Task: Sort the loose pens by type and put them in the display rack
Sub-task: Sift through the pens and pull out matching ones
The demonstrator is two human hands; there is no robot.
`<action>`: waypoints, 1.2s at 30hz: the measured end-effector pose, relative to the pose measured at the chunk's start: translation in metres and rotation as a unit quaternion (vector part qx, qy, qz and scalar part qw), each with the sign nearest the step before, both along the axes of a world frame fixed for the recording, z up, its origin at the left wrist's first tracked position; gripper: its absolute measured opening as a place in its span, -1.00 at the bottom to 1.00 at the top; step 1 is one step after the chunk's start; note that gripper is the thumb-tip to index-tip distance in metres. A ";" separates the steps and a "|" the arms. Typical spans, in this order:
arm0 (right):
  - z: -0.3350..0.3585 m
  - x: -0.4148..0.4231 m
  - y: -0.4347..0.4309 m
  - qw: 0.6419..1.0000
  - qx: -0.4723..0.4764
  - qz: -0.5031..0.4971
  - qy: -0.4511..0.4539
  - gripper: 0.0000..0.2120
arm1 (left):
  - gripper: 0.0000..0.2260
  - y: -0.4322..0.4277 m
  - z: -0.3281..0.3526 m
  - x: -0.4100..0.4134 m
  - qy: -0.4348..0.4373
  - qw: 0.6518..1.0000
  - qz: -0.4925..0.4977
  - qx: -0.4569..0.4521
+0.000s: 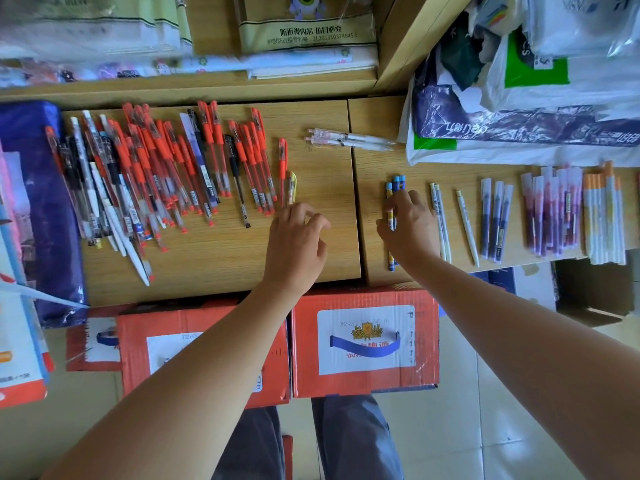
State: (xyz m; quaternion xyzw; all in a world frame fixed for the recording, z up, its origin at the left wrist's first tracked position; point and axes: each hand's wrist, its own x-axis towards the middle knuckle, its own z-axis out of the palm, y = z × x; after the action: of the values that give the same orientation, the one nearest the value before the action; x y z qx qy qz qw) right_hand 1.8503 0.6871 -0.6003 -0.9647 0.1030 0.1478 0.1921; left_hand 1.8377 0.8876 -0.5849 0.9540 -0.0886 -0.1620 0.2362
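A big loose spread of red-capped pens (173, 168), mixed with black and white ones, covers the left wooden desk (311, 251). One red pen (282, 164) and a yellow-clipped clear pen (292, 187) lie apart at its right edge. My left hand (298, 244) hovers just below those two, fingers loosely curled, holding nothing. My right hand (410, 226) grips a small bundle of blue pens (394, 188) on the right desk. Further right lie sorted rows: white pens (441, 223), purple capped pens (495, 220), a purple-red pack (550, 209), orange-white pens (604, 213). Pink-white pens (346, 138) lie further back.
Two red cardboard boxes (363, 341) stand on the floor against the desk front, by my legs. Plastic bags and a blue wrapped pack (519, 116) crowd the back right. A blue bag (38, 202) borders the left. Shelves with packaged stationery (304, 32) run along the back.
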 end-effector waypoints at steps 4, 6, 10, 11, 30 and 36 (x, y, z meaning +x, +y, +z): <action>0.007 0.006 0.029 0.994 0.097 0.050 -0.005 -0.85 | -0.83 0.023 0.005 -0.002 -0.010 0.999 0.033 0.029; 0.008 0.009 0.053 0.990 0.123 0.071 0.011 -0.85 | -0.78 0.040 0.006 -0.003 -0.018 0.997 0.047 0.056; 0.002 0.012 0.103 0.988 0.127 0.061 0.061 -0.82 | -0.56 0.072 0.004 -0.008 0.004 0.995 0.039 0.087; -0.001 0.012 0.113 0.988 0.124 0.055 0.074 -0.80 | -0.51 0.079 0.002 -0.009 0.020 0.995 0.026 0.090; 0.004 0.064 0.164 0.996 0.062 0.064 -0.009 -0.65 | -0.60 0.135 -0.003 0.002 -0.041 0.996 0.028 0.073; -0.001 0.067 0.176 0.997 0.016 0.071 0.017 -0.59 | -0.53 0.153 -0.007 0.005 -0.021 0.996 0.034 0.081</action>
State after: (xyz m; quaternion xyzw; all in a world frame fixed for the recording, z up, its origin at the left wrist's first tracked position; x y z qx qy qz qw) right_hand 1.9177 0.8634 -0.6017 -0.9637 0.0348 0.1794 0.1946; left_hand 1.8422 1.0401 -0.5922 0.9757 -0.0477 -0.1402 0.1616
